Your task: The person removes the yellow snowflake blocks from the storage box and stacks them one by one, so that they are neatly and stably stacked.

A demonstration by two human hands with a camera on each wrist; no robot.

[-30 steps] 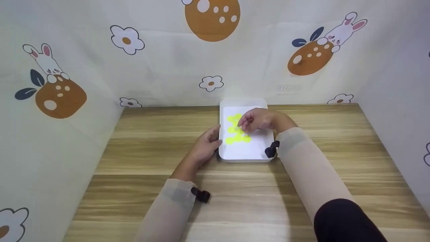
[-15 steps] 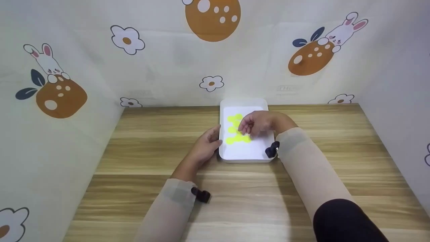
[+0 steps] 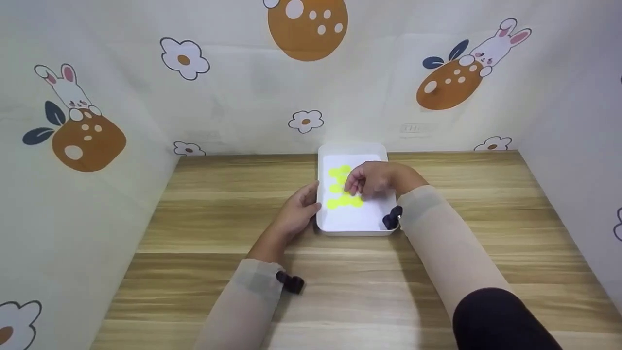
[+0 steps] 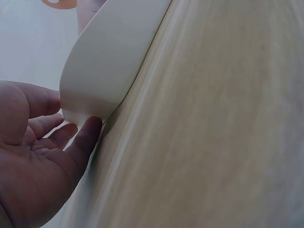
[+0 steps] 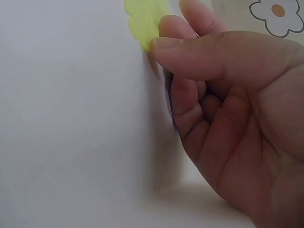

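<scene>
A shallow white tray lies on the wooden table, with several flat, bright yellow pieces of rounded outline inside it. My left hand touches the tray's left wall with fingertips and thumb; the left wrist view shows the thumb low on the wall, the fingers apart from it. Over the right half of the tray, my right hand is bent down with curled fingers. In the right wrist view its thumb and forefinger pinch the edge of a yellow piece. The hand hides part of the yellow group.
Behind the tray rises a pale cloth printed with rabbits, flowers and orange fruit; it also lines both sides. Black wrist cameras sit on both sleeves, the right one overlapping the tray's front right corner. Wooden tabletop extends around the tray.
My right hand has moved slightly down toward the front of the tray, then stayed there over the yellow pieces. The left hand and the tray have not visibly moved.
</scene>
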